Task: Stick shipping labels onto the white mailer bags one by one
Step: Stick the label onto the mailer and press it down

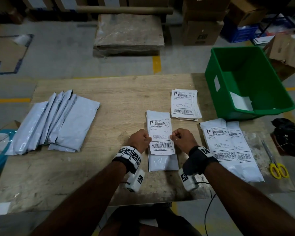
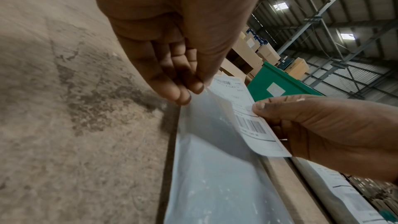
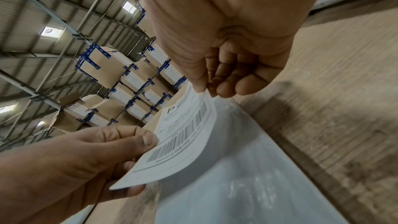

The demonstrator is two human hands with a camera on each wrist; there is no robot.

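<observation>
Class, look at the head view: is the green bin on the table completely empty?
No. The green bin holds white paper scraps lying on its floor near the front wall.

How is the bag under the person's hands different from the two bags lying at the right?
The middle bag lies alone; the two right bags overlap. Its label is not stuck down yet: the left hand and right hand pinch its side edges, and the wrist views show its near end lifted off the bag. The labels on the right bags lie flat, untouched. All three are white bags with the same kind of label, on the table.
</observation>
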